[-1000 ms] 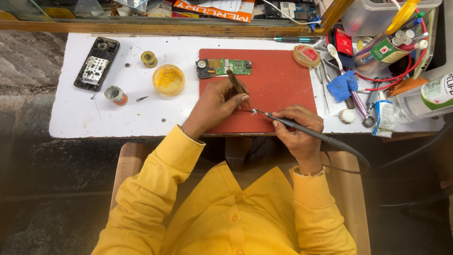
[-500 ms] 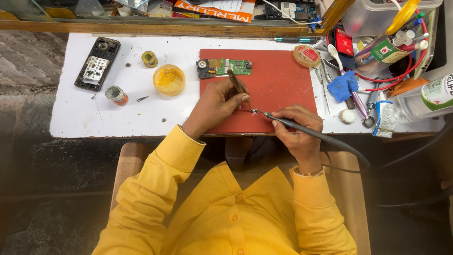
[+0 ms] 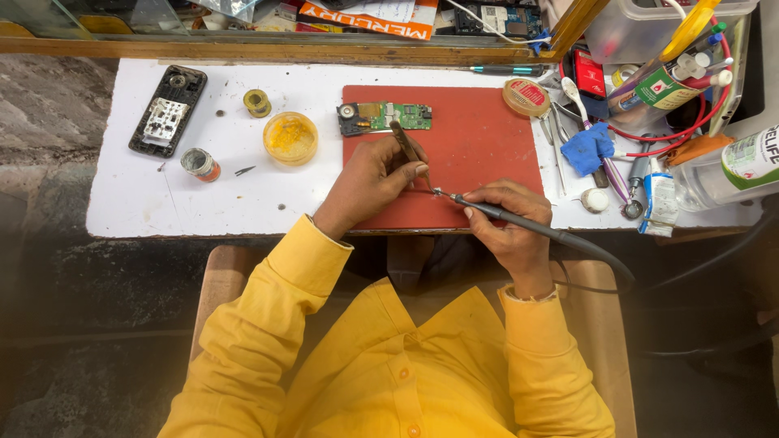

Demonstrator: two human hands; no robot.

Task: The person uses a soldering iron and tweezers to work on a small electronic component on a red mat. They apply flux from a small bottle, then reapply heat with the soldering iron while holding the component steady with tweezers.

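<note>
Red mat [image 3: 479,162]; green circuit board [image 3: 385,118], yellow sleeves [image 3: 268,324], white table [image 3: 162,203], blue cloth [image 3: 588,150]

We see a soldering iron [image 3: 519,221], dark and slim with a grey handle, lying nearly level across the near edge of the red mat [image 3: 487,154]. Its metal tip points left, and its black cord trails off to the right. Our right hand [image 3: 507,231] wraps the handle in a closed grip. Our left hand [image 3: 369,182] pinches a pair of brownish tweezers [image 3: 403,144], which stand tilted, their upper end pointing away from us. The iron's tip sits just beside the left fingertips; whatever small part is there is too tiny to tell.
</note>
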